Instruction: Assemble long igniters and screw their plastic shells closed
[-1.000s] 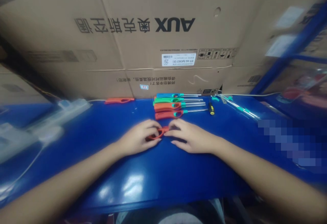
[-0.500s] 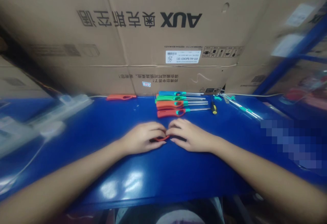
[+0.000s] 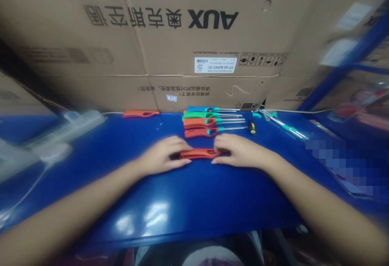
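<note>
An orange-red lighter casing (image 3: 200, 153) without a visible metal tube lies level, low over the blue tabletop. My left hand (image 3: 162, 154) is closed around its left end, thumb on the near side. My right hand (image 3: 238, 151) pinches its right end by the finger loop. Just beyond my hands, several stick lighters lie in a stack of rows: a red one (image 3: 196, 133) nearest, then an orange one (image 3: 197, 123), a green one (image 3: 194, 115) and a blue one (image 3: 196, 109). Their metal tubes point right.
A yellow-and-black screwdriver (image 3: 252, 126) lies right of the lighters. Farther right are metal tubes with teal parts (image 3: 287, 128). Another orange-red casing (image 3: 138, 113) lies back left, near a white power strip (image 3: 83, 125). A large cardboard sheet (image 3: 170, 59) stands behind.
My hands have moved apart, the right one to the right and the left one slightly left. The casing between them, mostly covered before, now shows along its length.
</note>
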The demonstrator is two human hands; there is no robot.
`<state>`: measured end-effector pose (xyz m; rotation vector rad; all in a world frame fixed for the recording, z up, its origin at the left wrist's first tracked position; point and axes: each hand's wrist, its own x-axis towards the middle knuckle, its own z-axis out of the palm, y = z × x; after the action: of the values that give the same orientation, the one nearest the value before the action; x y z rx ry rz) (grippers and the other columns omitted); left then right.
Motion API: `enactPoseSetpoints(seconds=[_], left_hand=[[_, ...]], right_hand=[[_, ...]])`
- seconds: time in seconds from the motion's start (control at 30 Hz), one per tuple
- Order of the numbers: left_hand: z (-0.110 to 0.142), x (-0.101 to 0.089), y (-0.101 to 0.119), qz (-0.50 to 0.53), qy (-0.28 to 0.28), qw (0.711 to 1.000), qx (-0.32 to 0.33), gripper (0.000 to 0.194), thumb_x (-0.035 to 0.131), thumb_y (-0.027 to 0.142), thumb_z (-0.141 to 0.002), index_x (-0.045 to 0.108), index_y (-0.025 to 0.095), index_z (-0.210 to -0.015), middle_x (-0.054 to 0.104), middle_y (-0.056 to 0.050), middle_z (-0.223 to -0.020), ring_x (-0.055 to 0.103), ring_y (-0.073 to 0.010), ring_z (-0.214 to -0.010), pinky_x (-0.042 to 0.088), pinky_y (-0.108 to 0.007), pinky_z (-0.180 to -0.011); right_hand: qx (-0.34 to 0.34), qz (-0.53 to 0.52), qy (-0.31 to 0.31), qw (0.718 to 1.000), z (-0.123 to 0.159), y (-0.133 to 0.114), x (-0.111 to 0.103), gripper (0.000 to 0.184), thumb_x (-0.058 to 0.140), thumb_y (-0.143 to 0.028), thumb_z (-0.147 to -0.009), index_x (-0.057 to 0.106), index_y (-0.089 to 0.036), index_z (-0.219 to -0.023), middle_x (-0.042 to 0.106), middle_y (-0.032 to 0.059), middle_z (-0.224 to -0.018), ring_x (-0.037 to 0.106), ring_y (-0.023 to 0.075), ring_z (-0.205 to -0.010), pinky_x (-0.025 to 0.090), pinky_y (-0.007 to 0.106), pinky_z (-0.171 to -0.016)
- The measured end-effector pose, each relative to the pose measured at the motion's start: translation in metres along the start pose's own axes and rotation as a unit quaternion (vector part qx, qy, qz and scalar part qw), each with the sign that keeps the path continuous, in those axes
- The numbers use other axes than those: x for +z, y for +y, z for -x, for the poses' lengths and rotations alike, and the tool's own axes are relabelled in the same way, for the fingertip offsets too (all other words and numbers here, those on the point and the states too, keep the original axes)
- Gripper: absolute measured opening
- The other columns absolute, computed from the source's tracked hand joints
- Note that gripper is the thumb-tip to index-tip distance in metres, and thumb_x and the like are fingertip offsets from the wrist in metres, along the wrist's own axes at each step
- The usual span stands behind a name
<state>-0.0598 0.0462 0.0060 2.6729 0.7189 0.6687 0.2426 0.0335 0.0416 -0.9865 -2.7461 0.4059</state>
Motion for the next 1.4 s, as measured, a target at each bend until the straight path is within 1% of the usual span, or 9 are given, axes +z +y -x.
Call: enactPoseSetpoints(seconds=[0.33,0.57,0.73,0.83,0.93,1.07,1.27,1.33,1.4], left_hand=[[-0.003,-0.003,0.002,-0.012,-0.027,1.0,-0.007,0.04,0.065,0.039,-0.096,0.062,0.022,-0.131,0.069,-0.01,-0.125,0.063,-0.0248,-0.115,0.05,-0.04,-0.102],[-0.001,0.001,-0.001,-0.019,-0.015,1.0,-0.01,0.044,0.062,0.037,-0.098,0.057,0.022,-0.138,0.066,-0.011,-0.131,0.061,-0.0255,-0.118,0.048,-0.042,-0.105],[0.002,0.002,-0.005,-0.025,-0.014,1.0,-0.009,0.048,0.063,0.037,-0.097,0.053,0.022,-0.142,0.064,-0.01,-0.136,0.058,-0.0248,-0.122,0.047,-0.043,-0.107],[0.001,0.002,-0.005,-0.024,-0.016,0.999,-0.014,0.048,0.063,0.037,-0.097,0.052,0.022,-0.142,0.063,-0.009,-0.135,0.058,-0.0248,-0.122,0.047,-0.044,-0.107],[0.0,0.002,-0.004,-0.011,-0.015,0.999,-0.027,0.05,0.064,0.036,-0.096,0.052,0.023,-0.142,0.063,-0.01,-0.134,0.058,-0.025,-0.122,0.049,-0.043,-0.106],[0.0,0.003,-0.003,0.0,-0.004,0.999,-0.033,0.051,0.065,0.036,-0.095,0.052,0.022,-0.142,0.063,-0.011,-0.13,0.06,-0.0242,-0.119,0.051,-0.042,-0.103],[0.002,0.003,-0.005,-0.004,0.002,1.0,-0.018,0.046,0.063,0.032,-0.096,0.053,0.021,-0.14,0.068,-0.009,-0.119,0.063,-0.0228,-0.109,0.053,-0.042,-0.098],[0.002,0.002,-0.005,-0.012,0.004,1.0,-0.013,0.044,0.063,0.031,-0.096,0.055,0.02,-0.138,0.069,-0.01,-0.119,0.063,-0.0231,-0.109,0.053,-0.042,-0.097],[0.001,0.002,-0.004,-0.022,0.008,1.0,-0.015,0.043,0.063,0.032,-0.096,0.057,0.019,-0.136,0.069,-0.01,-0.118,0.063,-0.0238,-0.108,0.053,-0.042,-0.096]], right_hand=[[0.025,0.023,0.019,0.999,0.0,-0.001,0.002,0.032,0.065,-0.049,-0.093,0.059,-0.019,-0.084,0.064,0.0033,-0.087,0.056,0.0176,-0.076,0.038,0.027,-0.065],[0.011,0.067,0.024,0.997,-0.001,0.002,0.001,0.034,0.076,-0.049,-0.085,0.06,-0.019,-0.083,0.065,0.0029,-0.086,0.057,0.018,-0.078,0.038,0.029,-0.071],[0.005,0.063,0.024,0.998,-0.002,0.001,0.0,0.034,0.068,-0.05,-0.091,0.06,-0.018,-0.082,0.065,0.0037,-0.086,0.056,0.0177,-0.077,0.037,0.028,-0.071],[0.007,0.078,0.032,0.996,-0.002,0.0,0.0,0.031,0.057,-0.043,-0.1,0.061,-0.018,-0.083,0.067,0.0042,-0.086,0.057,0.0174,-0.077,0.037,0.029,-0.073],[0.046,0.12,0.066,0.99,-0.001,0.0,-0.001,0.03,0.048,-0.035,-0.104,0.063,-0.018,-0.085,0.069,0.0049,-0.084,0.059,0.0177,-0.076,0.036,0.029,-0.072],[0.117,0.148,0.123,0.974,0.002,0.0,-0.004,0.028,0.048,-0.034,-0.103,0.065,-0.019,-0.086,0.071,0.0052,-0.085,0.06,0.018,-0.075,0.032,0.029,-0.065],[0.209,0.148,0.159,0.953,0.006,-0.002,-0.014,0.035,0.047,-0.035,-0.099,0.058,-0.019,-0.07,0.066,0.0036,-0.072,0.054,0.0164,-0.067,0.025,0.028,-0.058],[0.221,0.128,0.162,0.953,0.007,-0.002,-0.018,0.037,0.047,-0.036,-0.098,0.054,-0.019,-0.066,0.062,0.0024,-0.067,0.05,0.0151,-0.064,0.025,0.028,-0.057],[0.204,0.097,0.153,0.962,0.009,-0.001,-0.02,0.037,0.048,-0.035,-0.096,0.05,-0.018,-0.064,0.057,0.0008,-0.063,0.046,0.0133,-0.059,0.025,0.027,-0.057]])
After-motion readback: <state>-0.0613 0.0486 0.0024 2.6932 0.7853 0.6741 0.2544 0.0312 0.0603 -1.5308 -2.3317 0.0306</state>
